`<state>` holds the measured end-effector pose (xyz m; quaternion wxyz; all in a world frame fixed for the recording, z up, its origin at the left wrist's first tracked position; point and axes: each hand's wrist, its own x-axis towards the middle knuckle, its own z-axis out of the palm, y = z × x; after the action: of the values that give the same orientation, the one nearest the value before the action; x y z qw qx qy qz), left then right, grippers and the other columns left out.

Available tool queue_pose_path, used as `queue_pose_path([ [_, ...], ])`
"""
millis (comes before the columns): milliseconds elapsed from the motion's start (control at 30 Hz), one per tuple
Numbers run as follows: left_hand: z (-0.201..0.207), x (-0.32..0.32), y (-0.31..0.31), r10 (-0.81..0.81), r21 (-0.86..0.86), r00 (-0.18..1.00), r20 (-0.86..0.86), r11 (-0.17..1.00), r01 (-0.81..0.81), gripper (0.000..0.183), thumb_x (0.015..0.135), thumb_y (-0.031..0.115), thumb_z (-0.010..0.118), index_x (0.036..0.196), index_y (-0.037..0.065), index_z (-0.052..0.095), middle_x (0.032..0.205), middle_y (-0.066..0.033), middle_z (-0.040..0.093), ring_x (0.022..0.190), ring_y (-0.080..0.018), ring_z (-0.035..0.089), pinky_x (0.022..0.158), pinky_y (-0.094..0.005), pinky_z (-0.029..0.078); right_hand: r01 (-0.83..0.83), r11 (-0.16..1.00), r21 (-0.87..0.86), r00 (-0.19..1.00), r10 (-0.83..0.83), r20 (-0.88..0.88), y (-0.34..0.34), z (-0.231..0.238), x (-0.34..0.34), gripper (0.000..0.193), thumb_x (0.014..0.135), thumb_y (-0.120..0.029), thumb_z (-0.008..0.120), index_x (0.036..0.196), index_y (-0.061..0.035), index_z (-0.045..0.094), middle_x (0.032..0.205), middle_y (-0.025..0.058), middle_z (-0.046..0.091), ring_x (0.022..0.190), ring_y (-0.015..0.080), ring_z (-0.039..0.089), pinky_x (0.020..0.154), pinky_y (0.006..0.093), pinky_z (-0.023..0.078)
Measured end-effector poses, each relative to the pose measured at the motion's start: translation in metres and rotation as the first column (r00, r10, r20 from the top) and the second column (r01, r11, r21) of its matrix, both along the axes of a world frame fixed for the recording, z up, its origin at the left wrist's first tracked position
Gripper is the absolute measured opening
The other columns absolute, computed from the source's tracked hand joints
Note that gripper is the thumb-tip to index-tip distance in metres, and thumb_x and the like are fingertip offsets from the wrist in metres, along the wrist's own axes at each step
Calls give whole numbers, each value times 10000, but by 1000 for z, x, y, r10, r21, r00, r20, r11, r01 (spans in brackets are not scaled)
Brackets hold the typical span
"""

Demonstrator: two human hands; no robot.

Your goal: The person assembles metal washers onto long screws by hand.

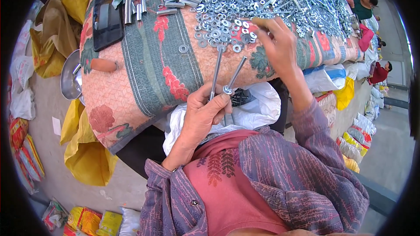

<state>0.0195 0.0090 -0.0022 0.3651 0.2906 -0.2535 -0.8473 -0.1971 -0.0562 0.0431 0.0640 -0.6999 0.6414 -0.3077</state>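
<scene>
Metal rods: two, in the left hand, fingers clamped on them, at the surface's near edge
Ring: one, apparently around the right-hand rod
Right hand: fingers apart, beside washers
Step, seemingly: picking a washer; next calls for a light pinch
Washers, tubes: heaped, uncountable
Phone: one, left edge

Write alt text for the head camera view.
A person's left hand holds two slim metal rods while the right hand is at scattered metal washers on a patterned cloth. Short metal tubes lie to the washers' left.
</scene>
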Motion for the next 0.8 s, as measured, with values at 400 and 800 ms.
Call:
queue_pose_path([
  [400,-7,-1,1,52,12,999,15,999,-53,131,869,112,569,932,-3,575,641,-77,569,395,-36,348,354,-173,234,1,1000,13,998,-2,65,-23,-17,-33,100,828,-111,588,886,-31,578,801,82,583,723,194,602,613,314,480],
  [800,-5,0,-1,-150,72,988,-20,986,151,117,870,130,571,915,22,580,618,-41,559,391,-22,341,348,-182,212,-415,886,207,665,139,734,48,5,9,155,800,45,579,946,23,534,961,96,554,801,125,582,650,251,527],
])
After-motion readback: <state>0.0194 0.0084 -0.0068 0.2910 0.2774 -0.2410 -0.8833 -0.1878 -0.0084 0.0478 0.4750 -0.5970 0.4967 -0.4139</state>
